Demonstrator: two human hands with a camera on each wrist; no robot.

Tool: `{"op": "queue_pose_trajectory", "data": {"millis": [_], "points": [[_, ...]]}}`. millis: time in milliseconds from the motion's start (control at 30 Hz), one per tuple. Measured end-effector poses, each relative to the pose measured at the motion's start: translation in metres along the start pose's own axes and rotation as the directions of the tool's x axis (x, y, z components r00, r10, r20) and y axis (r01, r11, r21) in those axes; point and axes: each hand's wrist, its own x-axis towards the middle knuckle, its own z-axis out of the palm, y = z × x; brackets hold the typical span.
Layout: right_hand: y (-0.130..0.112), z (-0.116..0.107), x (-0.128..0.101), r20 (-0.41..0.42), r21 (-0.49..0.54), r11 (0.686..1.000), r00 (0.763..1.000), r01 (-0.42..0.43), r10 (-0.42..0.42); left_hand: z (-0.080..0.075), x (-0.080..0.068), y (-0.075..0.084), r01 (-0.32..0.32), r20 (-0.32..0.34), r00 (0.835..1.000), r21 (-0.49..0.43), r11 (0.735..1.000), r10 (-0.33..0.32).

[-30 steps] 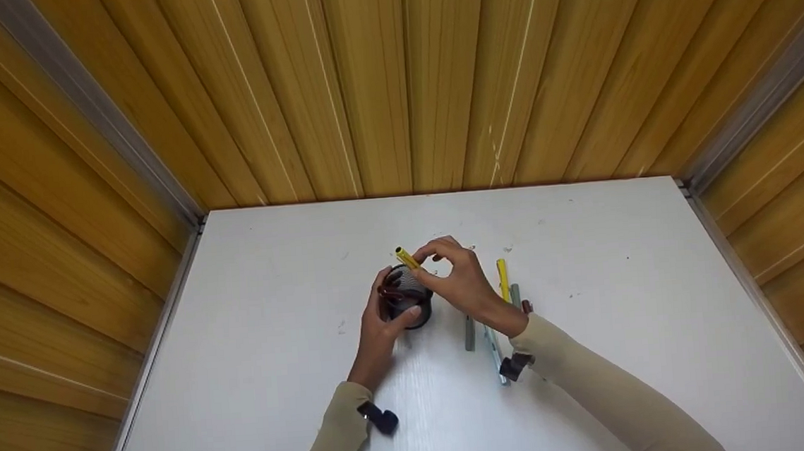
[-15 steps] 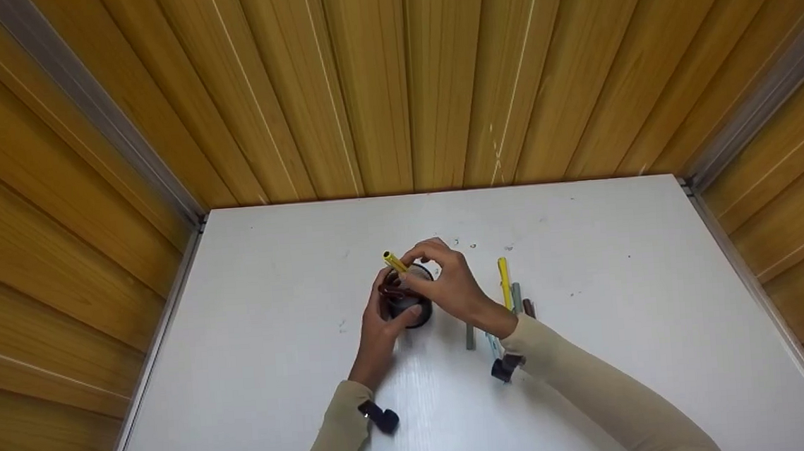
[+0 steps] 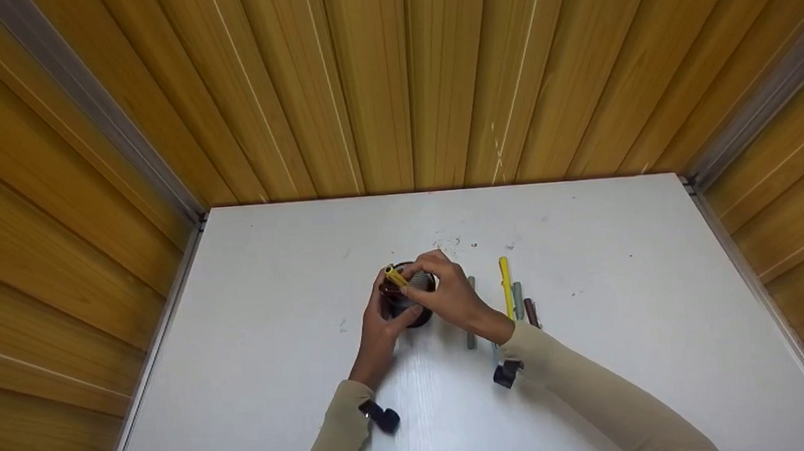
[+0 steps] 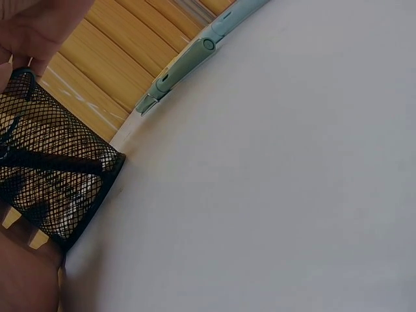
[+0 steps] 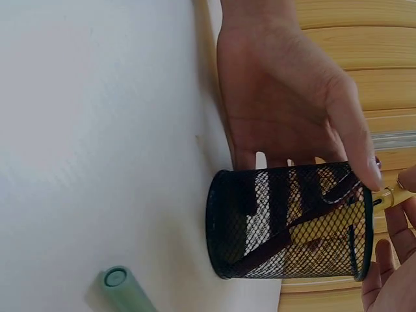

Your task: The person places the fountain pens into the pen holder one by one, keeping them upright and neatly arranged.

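My left hand (image 3: 380,333) grips a black mesh pen holder (image 5: 227,224) from the side, fingers round its far side and thumb near the rim. Between thumb and fingers of my right hand (image 3: 455,299) I pinch a yellow pen (image 3: 396,276), its upper end sticking out above the rim. In the right wrist view the pen's lower part shows through the mesh, inside the holder. A dark red pen (image 5: 263,253) leans slantwise in there too. The holder's base stands on the white table (image 3: 278,375).
Right of the holder lie another yellow pen (image 3: 506,282), a grey-green pen (image 3: 518,299), a brown pen (image 3: 532,310) and another grey-green pen (image 3: 472,334). A light blue pen (image 4: 237,16) is partly under my right forearm in the head view. Wood-patterned walls (image 3: 392,85) enclose the table.
My right hand has moved left and toward me, bringing the yellow pen from beside the rim down into the pen holder. The left hand keeps its grip in the same place.
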Motion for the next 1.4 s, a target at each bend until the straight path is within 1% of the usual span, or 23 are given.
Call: {"op": "queue_pose_trajectory", "data": {"millis": [100,167,367,567,767,1033,1200,1300,1400], "points": [[0.002,0.000,-0.001,0.023,-0.026,1.000,1.000,0.007,-0.006,0.000,0.000,0.000,-0.004,0.016,1.000,-0.022,1.000,0.005],[0.003,-0.001,-0.002,0.034,-0.040,0.999,0.999,0.028,-0.026,0.000,0.000,0.000,-0.002,0.024,1.000,-0.037,0.999,0.003],[0.006,-0.001,-0.003,0.043,-0.092,0.992,0.996,0.083,-0.079,0.000,0.001,-0.002,0.004,0.021,1.000,-0.041,0.999,-0.003],[0.009,-0.003,-0.003,0.048,-0.128,0.988,0.995,0.088,-0.082,0.000,0.001,-0.002,0.004,0.022,1.000,-0.046,0.999,-0.003],[0.011,-0.004,-0.003,0.065,-0.123,0.989,0.995,0.087,-0.080,-0.001,0.000,-0.001,-0.007,0.026,1.000,-0.064,0.998,0.009],[0.011,-0.005,-0.003,0.083,-0.109,0.992,0.995,0.066,-0.057,-0.001,0.000,-0.001,-0.019,0.032,0.999,-0.058,0.998,0.021],[0.010,-0.010,-0.004,0.069,-0.089,0.993,0.995,0.076,-0.070,0.000,0.001,-0.001,-0.032,0.027,0.999,-0.053,0.998,0.033],[0.011,-0.013,-0.006,0.050,-0.095,0.992,0.995,0.088,-0.083,0.000,0.000,0.000,-0.029,0.024,0.999,-0.057,0.998,0.030],[0.013,-0.019,-0.007,0.041,-0.107,0.991,0.996,0.082,-0.078,0.000,0.000,0.000,-0.028,0.021,0.999,-0.064,0.998,0.029]]}}
